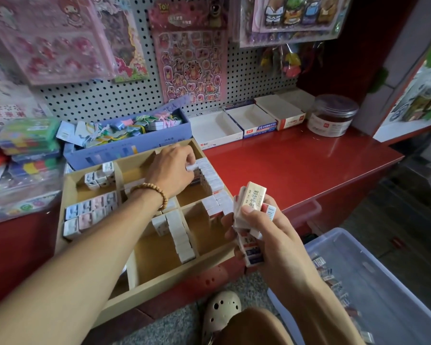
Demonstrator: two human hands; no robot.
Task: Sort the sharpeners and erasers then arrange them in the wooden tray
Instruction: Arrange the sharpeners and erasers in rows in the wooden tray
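A wooden tray (168, 277) with several compartments sits on the red counter, overhanging its front edge. Rows of white boxed erasers (210, 176) line its right compartments, and picture-printed boxes (90, 214) fill the left ones. My left hand (173, 168) reaches into the far right compartment and pinches a small white eraser (192, 167) at the top of the row. My right hand (261, 225) hovers by the tray's right side and grips a bundle of erasers (250, 207), the top one beige and marked ERASER.
A clear plastic bin (373, 277) with loose erasers stands at the lower right on the floor. Behind the tray are a purple box (125, 145), empty white cartons (246, 120) and a clear jar (332, 115). Sticker packs hang on the pegboard (139, 95).
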